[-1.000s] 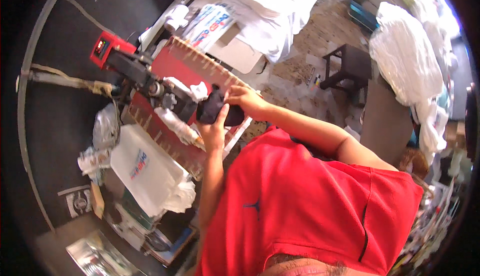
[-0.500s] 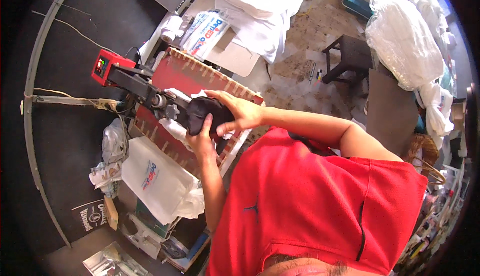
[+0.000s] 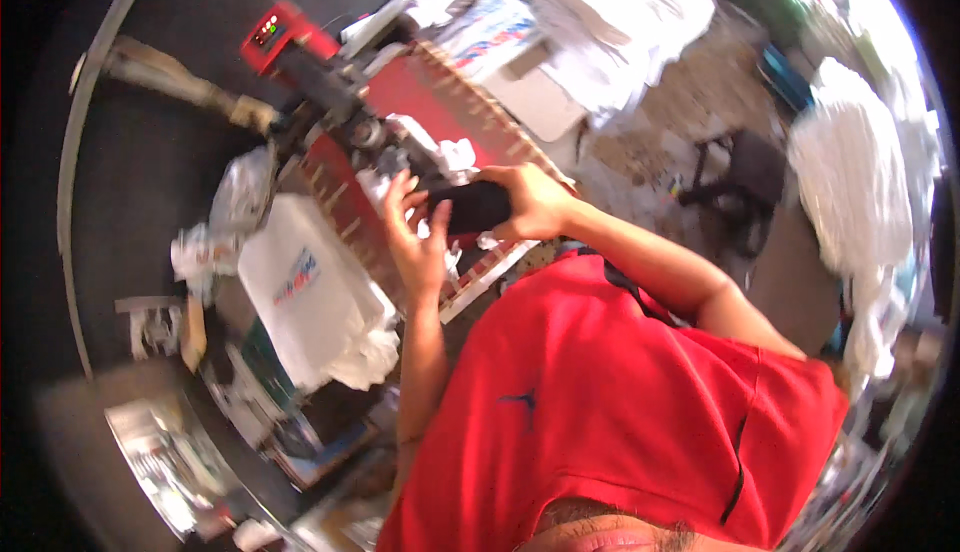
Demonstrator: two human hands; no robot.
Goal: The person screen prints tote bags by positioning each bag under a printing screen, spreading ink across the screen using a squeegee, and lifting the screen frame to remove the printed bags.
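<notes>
A black, soft-looking item is in my right hand, whose fingers wrap round its right end. My left hand has its fingers spread at the item's left side; whether its thumb touches the item is hard to tell in the blur. Both are above a press machine with a red board edged with tape strips, a dark metal arm with a knob and a red control box. Crumpled white material lies on the board, partly hidden by my hands.
White printed bags lie left of the press, white cloths on a pale table behind it. A dark stool stands on the littered floor at right, beside large wrapped white bundles. Dark panels line the left.
The black item has shifted from being held between both hands to sit mainly in my right hand. My left fingers have spread and lifted. The view has turned and blurred.
</notes>
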